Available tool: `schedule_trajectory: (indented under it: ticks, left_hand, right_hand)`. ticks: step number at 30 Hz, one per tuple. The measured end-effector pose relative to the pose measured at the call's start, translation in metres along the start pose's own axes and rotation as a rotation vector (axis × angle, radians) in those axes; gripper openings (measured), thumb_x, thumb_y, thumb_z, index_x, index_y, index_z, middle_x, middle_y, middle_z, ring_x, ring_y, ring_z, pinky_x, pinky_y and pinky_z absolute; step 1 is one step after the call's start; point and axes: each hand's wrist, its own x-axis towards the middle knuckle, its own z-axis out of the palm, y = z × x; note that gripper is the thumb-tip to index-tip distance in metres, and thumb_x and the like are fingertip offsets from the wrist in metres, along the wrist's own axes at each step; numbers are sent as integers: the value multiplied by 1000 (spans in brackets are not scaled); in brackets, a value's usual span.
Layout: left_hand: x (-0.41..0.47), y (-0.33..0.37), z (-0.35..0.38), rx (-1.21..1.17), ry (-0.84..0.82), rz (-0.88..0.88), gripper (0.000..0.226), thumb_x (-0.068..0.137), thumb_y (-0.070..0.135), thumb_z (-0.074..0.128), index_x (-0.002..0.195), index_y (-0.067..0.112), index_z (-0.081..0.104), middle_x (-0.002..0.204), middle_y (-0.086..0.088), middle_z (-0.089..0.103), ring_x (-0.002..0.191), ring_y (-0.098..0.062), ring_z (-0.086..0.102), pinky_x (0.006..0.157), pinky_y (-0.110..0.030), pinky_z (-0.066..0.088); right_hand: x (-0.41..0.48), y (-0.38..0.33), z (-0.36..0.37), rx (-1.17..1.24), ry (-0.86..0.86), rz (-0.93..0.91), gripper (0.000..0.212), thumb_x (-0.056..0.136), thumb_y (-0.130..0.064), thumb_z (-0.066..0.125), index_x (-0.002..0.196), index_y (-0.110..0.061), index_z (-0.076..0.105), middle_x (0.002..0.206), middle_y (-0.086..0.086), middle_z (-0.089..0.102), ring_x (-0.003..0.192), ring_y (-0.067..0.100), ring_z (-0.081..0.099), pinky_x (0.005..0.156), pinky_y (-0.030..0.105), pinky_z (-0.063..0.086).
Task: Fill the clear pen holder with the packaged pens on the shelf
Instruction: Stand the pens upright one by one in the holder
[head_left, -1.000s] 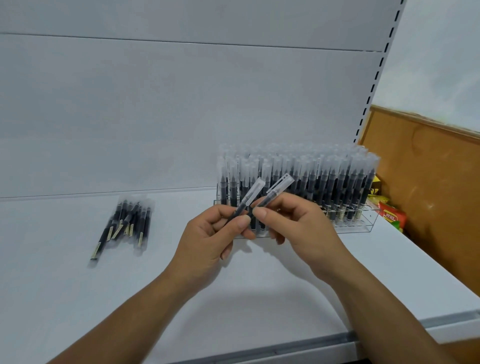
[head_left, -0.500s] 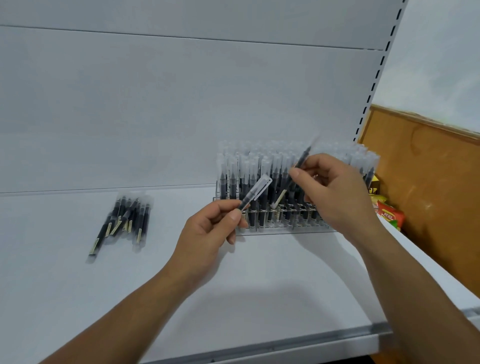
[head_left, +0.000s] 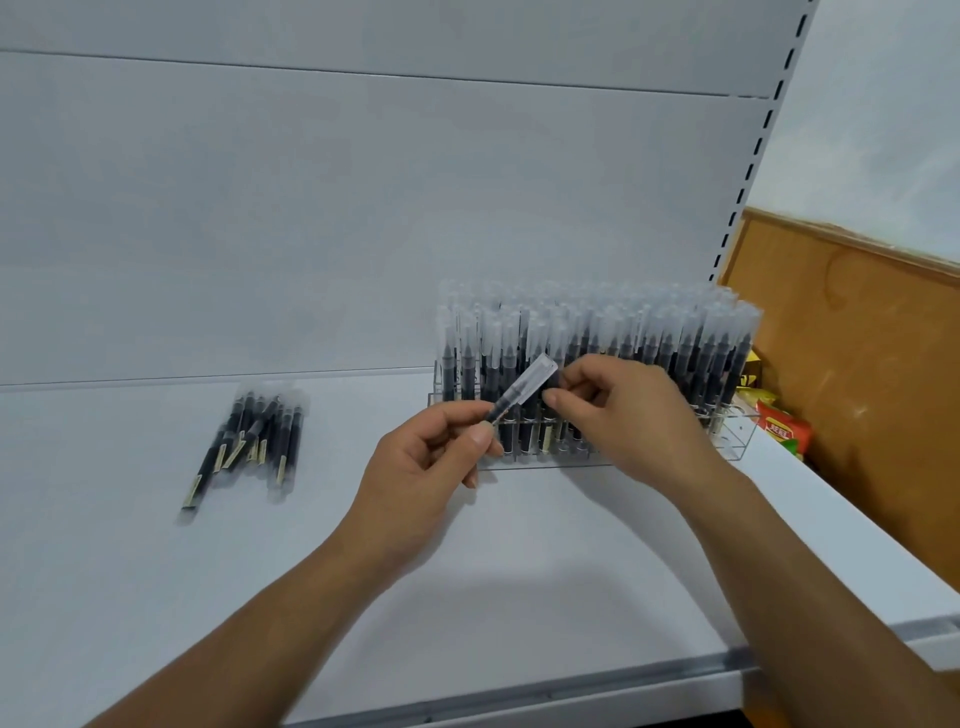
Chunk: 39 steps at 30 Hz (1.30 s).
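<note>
Mid-frame, the left hand (head_left: 426, 462) pinches a packaged pen (head_left: 522, 392) angled toward the clear pen holder (head_left: 737, 441), seemingly for handover; the right hand (head_left: 628, 415) curls at its tip, grip unclear.

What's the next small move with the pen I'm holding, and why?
Probably pinch its clear top with the right hand: the left hand holds the packaged pen tilted toward those fingers, in front of the pen holder.
</note>
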Motion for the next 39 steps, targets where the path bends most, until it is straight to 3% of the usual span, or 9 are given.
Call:
schedule_trajectory:
  ticks: [4, 8, 12, 19, 23, 26, 30, 33, 39]
  left_hand:
    - [0, -3, 0, 37, -2, 14, 22, 89, 0, 59, 96, 19, 69, 71, 3, 69, 60, -8, 53, 64, -17, 47]
    - [0, -5, -1, 92, -41, 42, 20, 88, 7, 61, 100, 20, 70, 75, 4, 69, 63, -7, 56, 65, -19, 47]
    - [-4, -6, -2, 203, -93, 84, 19, 90, 12, 63, 104, 23, 71, 84, 5, 71, 69, -6, 58, 67, -19, 48]
    - [-4, -9, -7, 902, -59, 427, 31, 92, 39, 51, 118, 28, 65, 121, 18, 56, 117, -4, 49, 99, -25, 37]
    - [-5, -14, -9, 1165, -99, 398, 46, 91, 42, 43, 132, 27, 57, 137, 13, 48, 130, -10, 37, 109, -29, 25]
    - [-6, -15, -8, 1285, -135, 380, 48, 90, 39, 43, 134, 25, 55, 137, 11, 49, 129, -19, 39, 110, -32, 24]
    - [-7, -17, -9, 1333, -141, 372, 47, 89, 36, 49, 135, 25, 54, 134, 11, 51, 127, -20, 41, 109, -31, 24]
    - [-6, -16, -8, 1341, -132, 382, 48, 88, 36, 49, 134, 25, 55, 133, 10, 52, 126, -20, 42, 108, -32, 24]
    - [-6, -17, -9, 1345, -124, 398, 48, 87, 36, 50, 133, 24, 56, 132, 9, 53, 124, -21, 43, 106, -31, 23]
  right_hand:
    - [-19, 4, -2, 184, 96, 37, 10, 87, -31, 71, 97, -31, 71, 74, -21, 65, 61, 0, 55, 61, 15, 44]
    - [-36, -8, 0, 611, -125, 31, 9, 86, -20, 72, 95, -23, 72, 76, -14, 68, 59, 10, 56, 54, 20, 46]
    - [-40, -16, 10, 728, -96, 13, 9, 86, -15, 70, 94, -10, 72, 65, -7, 65, 57, 9, 56, 53, 21, 45]
    - [-30, -13, -15, 974, 146, 119, 9, 92, -16, 61, 89, -9, 66, 80, 12, 66, 54, 7, 56, 50, 18, 46]
    - [-16, -1, -37, 768, 337, 63, 8, 93, -18, 63, 86, -19, 65, 64, -9, 61, 52, 7, 54, 51, 18, 46]
    - [-8, 6, -41, 552, 366, 8, 5, 93, -23, 66, 92, -19, 66, 72, -8, 63, 56, 8, 58, 56, 26, 51]
    - [-2, 5, -34, 377, 317, -18, 10, 92, -27, 66, 96, -17, 66, 80, -5, 68, 59, 12, 63, 63, 35, 55]
    - [2, 4, -29, 249, 263, -34, 8, 91, -32, 66, 87, -25, 63, 76, -10, 65, 66, 18, 65, 61, 28, 52]
    - [4, 7, -7, 35, 99, 11, 17, 91, -38, 64, 81, -29, 54, 69, -14, 59, 63, 3, 55, 62, 24, 44]
